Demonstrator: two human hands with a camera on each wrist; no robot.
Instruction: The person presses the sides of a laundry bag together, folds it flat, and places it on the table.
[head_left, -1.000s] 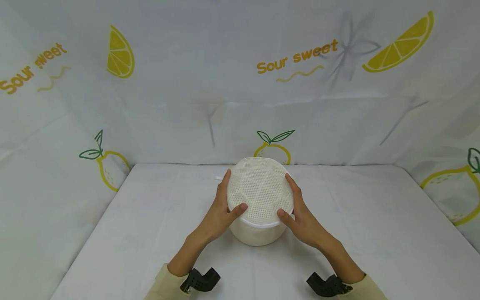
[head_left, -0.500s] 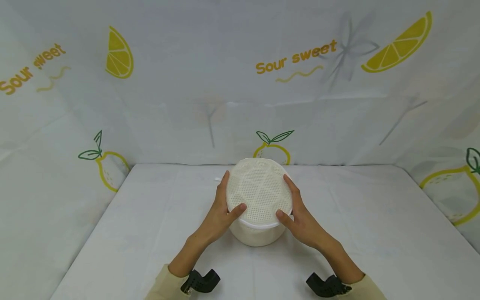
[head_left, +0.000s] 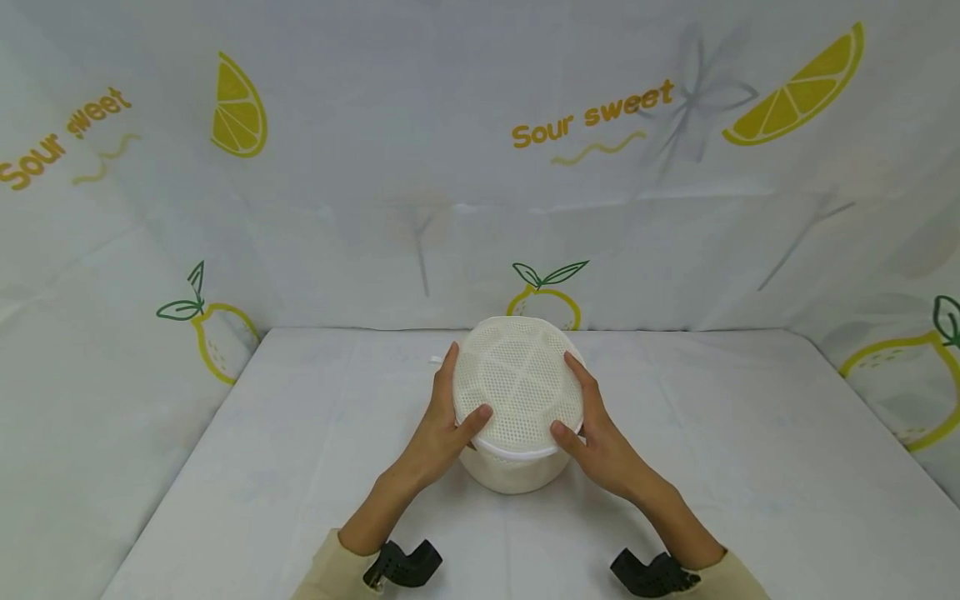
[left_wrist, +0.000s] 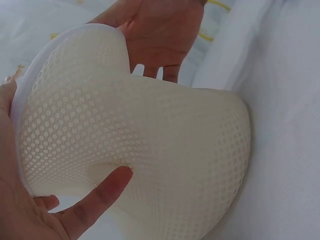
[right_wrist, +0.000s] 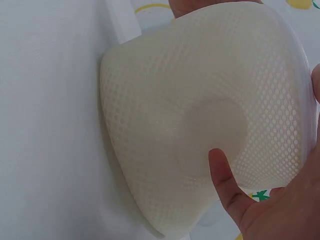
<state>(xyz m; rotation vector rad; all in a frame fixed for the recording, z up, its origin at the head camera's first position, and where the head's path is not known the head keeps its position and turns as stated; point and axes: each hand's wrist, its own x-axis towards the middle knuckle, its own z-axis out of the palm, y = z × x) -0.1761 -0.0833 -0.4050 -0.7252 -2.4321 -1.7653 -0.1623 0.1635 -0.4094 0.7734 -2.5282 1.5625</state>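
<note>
A cream mesh laundry bag (head_left: 517, 383), round and drum-shaped with a white piped rim, stands on the white-covered table in front of me. My left hand (head_left: 438, 429) holds its left side, thumb over the top edge. The right hand (head_left: 609, 446) grips the opposite side the same way, its thumb also on the mesh top. In the left wrist view the soft side wall (left_wrist: 165, 130) is dented inward, with one finger pressing into it. A finger likewise touches the wall (right_wrist: 150, 135) in the right wrist view. The bag's inside is hidden.
A small white tab (head_left: 437, 360) sticks out behind the bag's left side. The white tabletop (head_left: 300, 450) ends at a cloth backdrop (head_left: 360, 150) printed with lemons and lettering. Black wrist mounts (head_left: 403, 563) sit at both cuffs.
The right hand has shifted slightly left along the bag's edge. The bag's top has dipped a little toward me, and a left fingertip now shows below the rim.
</note>
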